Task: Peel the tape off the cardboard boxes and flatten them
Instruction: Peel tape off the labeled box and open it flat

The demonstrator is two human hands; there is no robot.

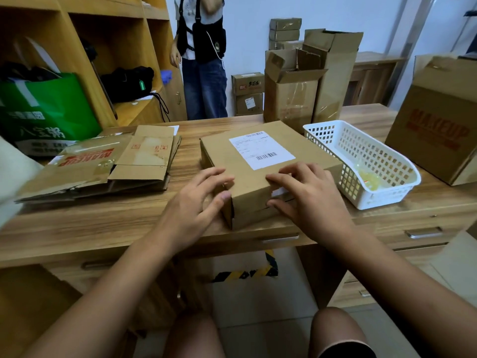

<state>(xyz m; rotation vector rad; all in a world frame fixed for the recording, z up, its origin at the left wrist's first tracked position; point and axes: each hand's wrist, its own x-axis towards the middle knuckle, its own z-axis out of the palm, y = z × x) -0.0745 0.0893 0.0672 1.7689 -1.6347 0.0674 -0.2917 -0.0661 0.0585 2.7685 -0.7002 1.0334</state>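
Wooden desk [103, 223]: tape wads [371, 178] in basket [382, 200]

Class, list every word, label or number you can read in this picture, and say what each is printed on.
"MAKEUP": red, on the large box at the right.
"MAKEUP": red, upside down, on the flattened cardboard at the left.
Shipping label on the middle box: barcodes, print too small to read.
Green bag and small back box: Chinese characters, too blurred to read.
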